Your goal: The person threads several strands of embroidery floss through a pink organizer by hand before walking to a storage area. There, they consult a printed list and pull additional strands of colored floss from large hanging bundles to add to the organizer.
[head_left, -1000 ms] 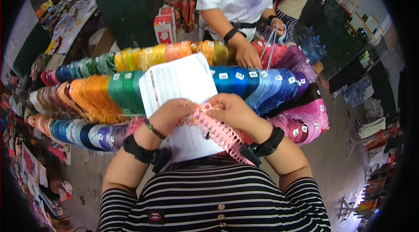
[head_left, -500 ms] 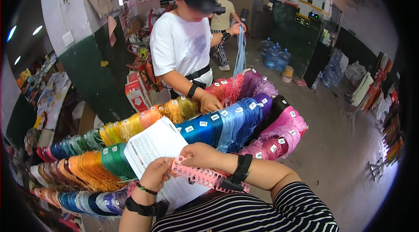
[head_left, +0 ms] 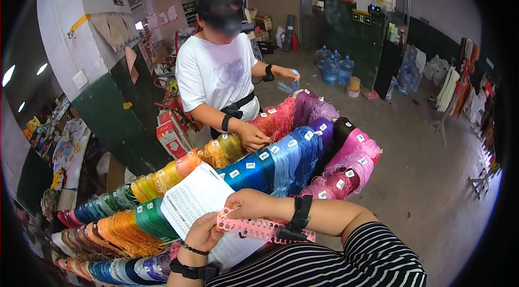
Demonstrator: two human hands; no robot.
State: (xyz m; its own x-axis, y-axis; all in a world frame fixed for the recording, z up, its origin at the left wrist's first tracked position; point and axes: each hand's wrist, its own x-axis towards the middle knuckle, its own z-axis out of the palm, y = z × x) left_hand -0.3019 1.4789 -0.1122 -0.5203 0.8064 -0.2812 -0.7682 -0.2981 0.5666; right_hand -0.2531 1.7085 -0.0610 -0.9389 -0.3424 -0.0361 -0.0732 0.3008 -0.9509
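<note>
A pink strip with rows of punched holes (head_left: 254,227) lies slantwise before my body. My left hand (head_left: 204,233) is closed in a pinch at the strip's left end. My right hand (head_left: 244,204) is bent over the same end, its fingers curled onto the strip; the fingertips are partly hidden. Dark bits show in a few holes. Under my hands rests a white printed sheet (head_left: 190,192), spread over hanks of thread. Beyond it are blue thread hanks (head_left: 250,172) with small white tags, and green hanks (head_left: 152,221) lie left of it.
Across the thread rows a person in a white T-shirt (head_left: 216,76) handles hanks with one hand and holds pale blue strands (head_left: 292,86) in the other. Water jugs (head_left: 331,68) stand on the floor behind. A green and white pillar (head_left: 116,103) rises at left.
The co-worker's raised hand with the pale blue strands has come down. A second person behind is now almost out of sight. My hands keep their hold, and my view has shifted slightly.
</note>
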